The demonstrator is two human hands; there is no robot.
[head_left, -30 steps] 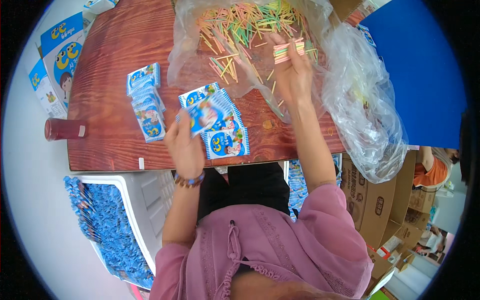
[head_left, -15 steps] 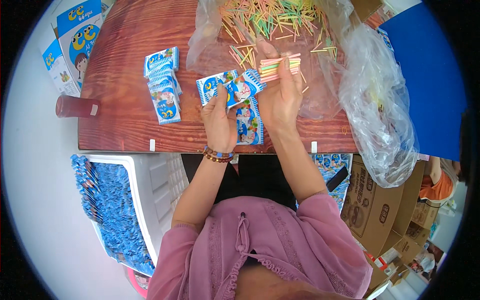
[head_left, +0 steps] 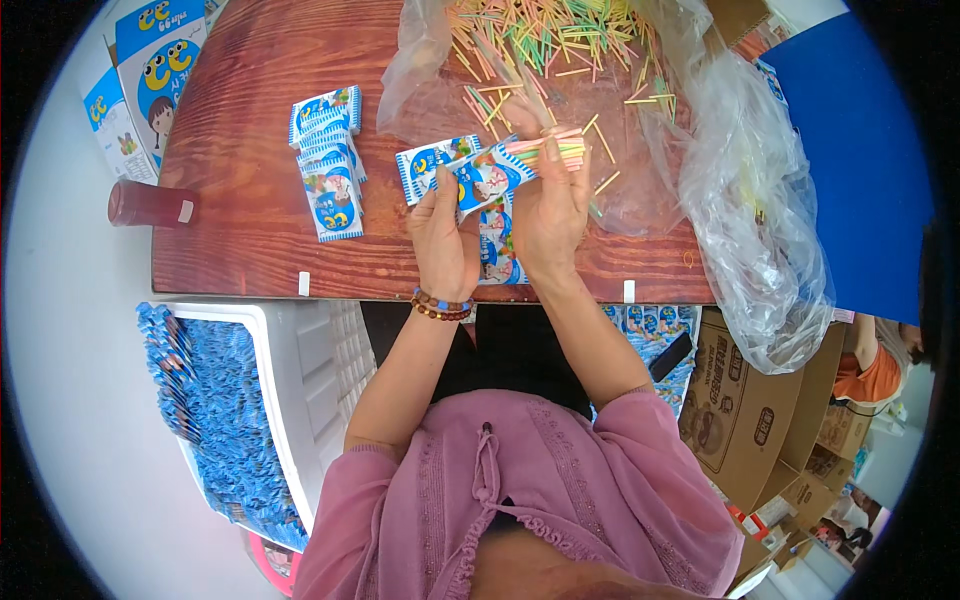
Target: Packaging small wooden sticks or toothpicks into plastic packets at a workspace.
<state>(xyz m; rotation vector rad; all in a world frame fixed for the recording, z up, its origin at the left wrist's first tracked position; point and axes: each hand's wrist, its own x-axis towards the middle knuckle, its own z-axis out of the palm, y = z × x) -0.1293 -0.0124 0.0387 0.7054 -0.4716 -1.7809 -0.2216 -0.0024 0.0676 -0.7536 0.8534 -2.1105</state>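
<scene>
Taking the packet between the hands as the clock's centre, twelve points away from the person. The left hand (head_left: pixel 443 245) is closed on the left end of that blue and white packet (head_left: pixel 497 180), over the table. The right hand (head_left: pixel 553 225) grips a bundle of coloured sticks (head_left: pixel 562 150) between thumb and fingers. The hands are close together but apart; the sticks' left ends meet the packet's right end, and whether they are inside cannot be told.

One more packet (head_left: pixel 420 160) peeps out toward ten o'clock; whether the left hand grips it too is unclear. Another (head_left: pixel 502 250) lies at six. A row of overlapping packets (head_left: pixel 332 190) lies at nine on the wooden table (head_left: pixel 235 190), and a reddish jar (head_left: pixel 150 205) is farther out that way. At one o'clock loose sticks (head_left: pixel 560 35) are heaped on clear plastic (head_left: pixel 410 85). A crumpled clear bag (head_left: pixel 755 220) hangs down at three. Between seven and eight, a white bin (head_left: pixel 268 375) is full of blue packets (head_left: pixel 235 420).
</scene>
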